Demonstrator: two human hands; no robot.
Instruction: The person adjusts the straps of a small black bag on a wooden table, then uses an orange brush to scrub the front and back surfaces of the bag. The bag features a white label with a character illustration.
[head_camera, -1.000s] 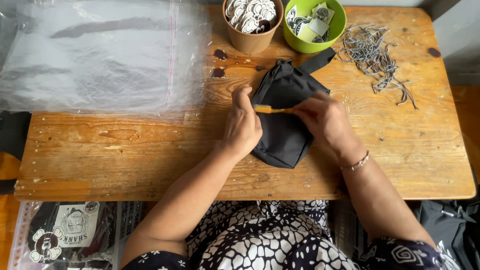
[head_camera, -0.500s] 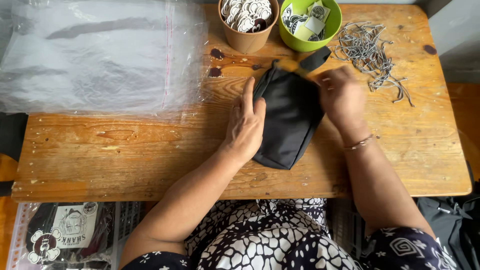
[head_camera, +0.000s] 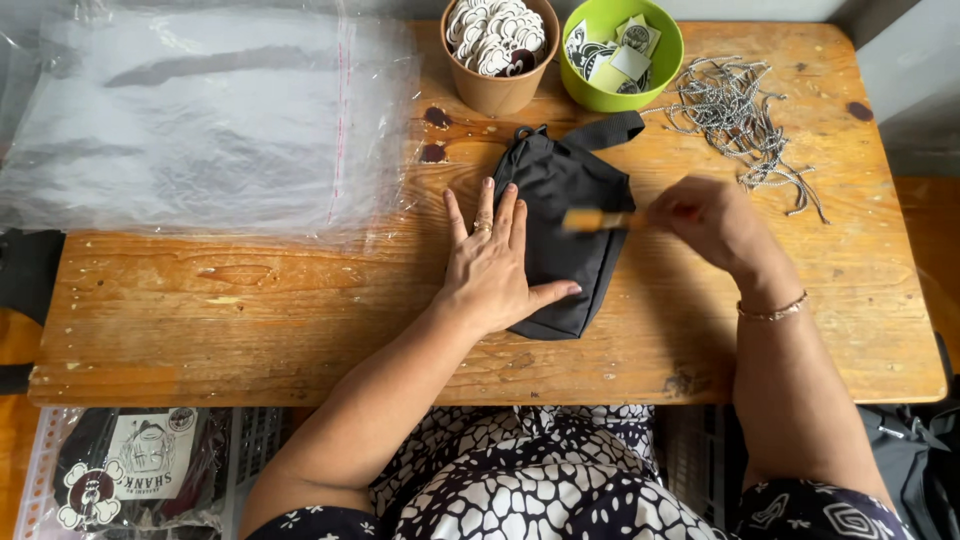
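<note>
A black fabric bag (head_camera: 570, 215) lies on the wooden table (head_camera: 250, 310), its strap toward the far side. My left hand (head_camera: 492, 265) rests flat on the bag's left edge, fingers spread, thumb across the lower part. My right hand (head_camera: 715, 220) hovers just right of the bag and pinches a small yellow-orange stick-like thing (head_camera: 597, 220), blurred, that reaches over the bag.
A stack of clear plastic sleeves (head_camera: 200, 120) covers the table's left part. At the back stand a brown cup of round badges (head_camera: 500, 45) and a green bowl of small cards (head_camera: 620, 55). Grey cords (head_camera: 745, 115) lie at back right. Packaged goods (head_camera: 130, 465) sit below the table's left front.
The bag has been turned and laid flat, and my left hand has spread out on it. My right hand has drawn away to the right, holding the yellow-orange thing.
</note>
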